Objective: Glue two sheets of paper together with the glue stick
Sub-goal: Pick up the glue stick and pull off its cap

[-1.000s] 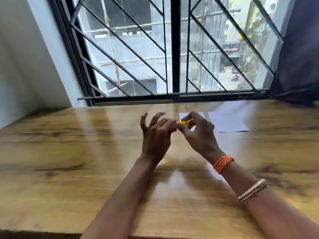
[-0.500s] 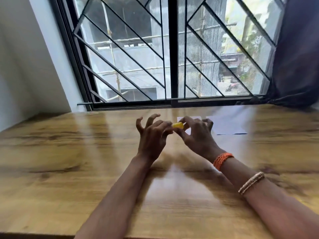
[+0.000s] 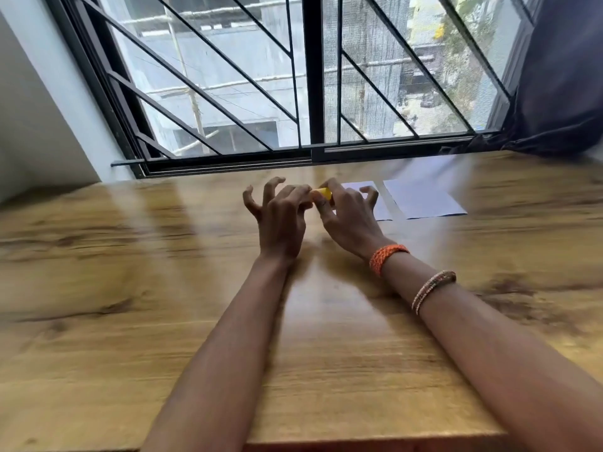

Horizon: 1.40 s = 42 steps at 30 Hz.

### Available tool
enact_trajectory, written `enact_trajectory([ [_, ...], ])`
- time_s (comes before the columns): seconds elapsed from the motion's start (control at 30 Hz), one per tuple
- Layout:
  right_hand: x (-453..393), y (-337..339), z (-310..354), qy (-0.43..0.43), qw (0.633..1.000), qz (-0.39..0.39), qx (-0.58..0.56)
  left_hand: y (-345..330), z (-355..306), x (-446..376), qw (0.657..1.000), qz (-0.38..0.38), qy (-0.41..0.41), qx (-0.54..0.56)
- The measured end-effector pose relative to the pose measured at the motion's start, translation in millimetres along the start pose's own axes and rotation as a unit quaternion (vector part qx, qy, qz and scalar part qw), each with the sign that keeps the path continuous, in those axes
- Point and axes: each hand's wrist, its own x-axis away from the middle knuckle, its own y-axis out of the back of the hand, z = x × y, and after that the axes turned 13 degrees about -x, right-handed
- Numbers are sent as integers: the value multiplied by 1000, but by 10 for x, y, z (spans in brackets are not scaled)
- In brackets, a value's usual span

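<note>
Both the left hand (image 3: 282, 220) and right hand (image 3: 347, 216) pinch the small, light, rigid glue stick (image 3: 323, 193); best gripped by its smooth barrel ends, I'd say.

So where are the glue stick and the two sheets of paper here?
glue stick (image 3: 323, 193): head view, yellow bit showing between the fingertips.
left sheet of paper (image 3: 381, 210): head view, bare part beside the hand.
right sheet of paper (image 3: 421, 199): head view, its middle.

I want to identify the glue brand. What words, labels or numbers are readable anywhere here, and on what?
None readable.
Glue stick: only a yellow bit shows between left hand and right hand; no label visible.
Two paper sheets: blank.
</note>
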Motion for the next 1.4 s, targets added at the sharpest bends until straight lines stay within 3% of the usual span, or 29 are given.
enact_trajectory([
  [0.33,18,-23,-77,70,995,-13,69,-62,43,-22,1000,21,-17,2],
  [0.47,72,-6,-62,-13,1000,3,5,-64,53,0,999,25,-23,4],
  [0.6,67,27,-90,-39,998,32,46,-60,37,0,999,30,-35,-3],
  [0.8,71,53,-74,57,989,-14,134,-91,36,-3,998,36,-33,-29],
  [0.87,60,90,-56,101,980,-26,172,-90,67,-12,998,57,-4,-32],
  [0.97,73,122,-10,136,975,-37,170,-69,217,-52,991,79,106,7],
  [1.13,112,-6,40,69,994,-12,87,-18,375,-87,966,68,228,97],
  [1.23,28,-135,64,25,998,28,45,-13,352,-98,962,51,237,127],
  [1.4,-166,-440,194,-74,994,14,-76,-40,348,-109,963,49,229,132],
])
